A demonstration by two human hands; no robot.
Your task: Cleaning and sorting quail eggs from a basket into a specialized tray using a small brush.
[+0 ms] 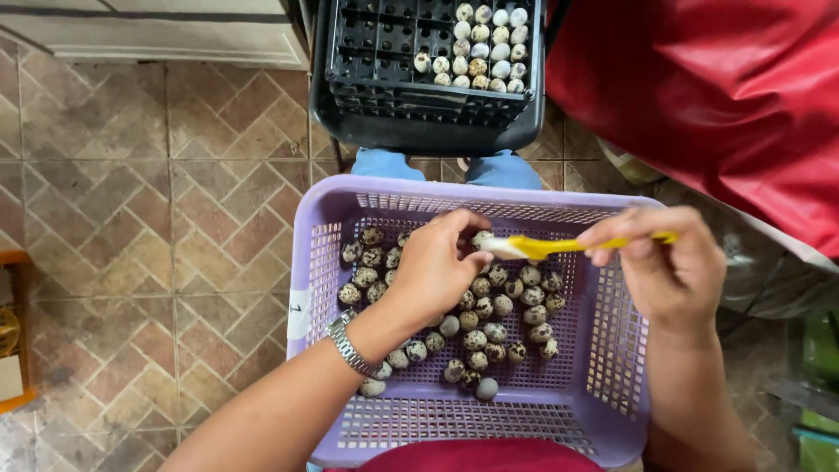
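A lilac basket [315, 262] of speckled eggs [502, 306] is seen nearest. One egg [481, 238] is pinched in the left hand [437, 267] above it; a yellow toothbrush [542, 246] is gripped closed in the right hand [669, 267], bristles touching the egg. A black tray [384, 61] lies far.

A small speckled egg [481, 238] is pinched at the fingertips of the left hand [437, 267], held up above the lilac plastic basket [603, 350], and the white bristled head of a yellow-handled brush [542, 246] lies right against it. The brush runs almost level across the basket, its handle gripped between thumb and fingers of the right hand [669, 267]. Below them, a loose heap of more speckled eggs [489, 315] lies on the slotted basket floor, some cream with brown blotches, one or two plain grey.
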